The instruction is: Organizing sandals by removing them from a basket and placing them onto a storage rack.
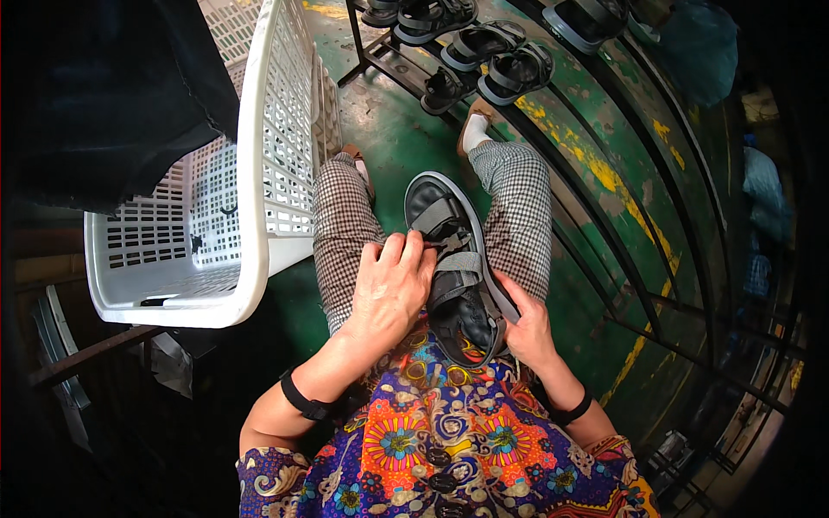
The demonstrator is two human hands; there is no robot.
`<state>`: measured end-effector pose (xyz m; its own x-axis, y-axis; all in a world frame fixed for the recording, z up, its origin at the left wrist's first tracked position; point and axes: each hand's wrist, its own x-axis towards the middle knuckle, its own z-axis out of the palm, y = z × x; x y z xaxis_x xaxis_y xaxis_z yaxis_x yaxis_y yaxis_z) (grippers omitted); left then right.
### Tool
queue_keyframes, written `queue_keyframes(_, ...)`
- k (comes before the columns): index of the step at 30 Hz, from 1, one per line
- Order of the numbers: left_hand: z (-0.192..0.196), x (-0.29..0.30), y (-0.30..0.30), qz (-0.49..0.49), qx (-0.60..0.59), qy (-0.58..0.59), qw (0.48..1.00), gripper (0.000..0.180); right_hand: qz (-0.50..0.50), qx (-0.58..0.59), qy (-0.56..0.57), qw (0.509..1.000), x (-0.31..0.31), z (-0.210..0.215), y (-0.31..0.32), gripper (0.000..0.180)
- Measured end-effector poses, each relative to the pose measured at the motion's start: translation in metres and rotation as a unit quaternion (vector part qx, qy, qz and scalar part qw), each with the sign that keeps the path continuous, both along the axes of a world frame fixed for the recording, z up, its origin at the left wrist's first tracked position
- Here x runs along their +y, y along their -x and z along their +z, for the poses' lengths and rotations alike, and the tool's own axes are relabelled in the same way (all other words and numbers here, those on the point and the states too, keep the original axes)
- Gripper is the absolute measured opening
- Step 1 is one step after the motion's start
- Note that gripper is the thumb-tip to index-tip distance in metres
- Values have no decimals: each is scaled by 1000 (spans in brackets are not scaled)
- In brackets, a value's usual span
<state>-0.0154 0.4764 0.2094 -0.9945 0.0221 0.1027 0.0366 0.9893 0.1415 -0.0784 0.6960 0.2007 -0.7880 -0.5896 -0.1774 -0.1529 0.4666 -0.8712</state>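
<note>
A grey and black strapped sandal [449,211] lies over my lap, its toe pointing away from me and its heel near my belly. My right hand [528,330] grips its right edge near the heel, with the thumb along the side of the sole. On the other side, my left hand [393,283] has its fingers bent and pressed together at the left end of the middle strap [458,266]. The fingertips seem to pinch the strap end, though the hand partly hides it.
To my left stands a white perforated plastic basket [250,216], with dark sheet material [112,95] hanging over it. Ahead and to the right, a black metal rack [639,129] carries several similar sandals [518,71]. The green floor [389,129] has worn yellow paint.
</note>
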Motion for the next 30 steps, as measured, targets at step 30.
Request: queue_keyframes(30, -28, -31, 11, 82, -8, -839, 538, 18, -86, -303, 185, 931, 28, -30, 13, 51)
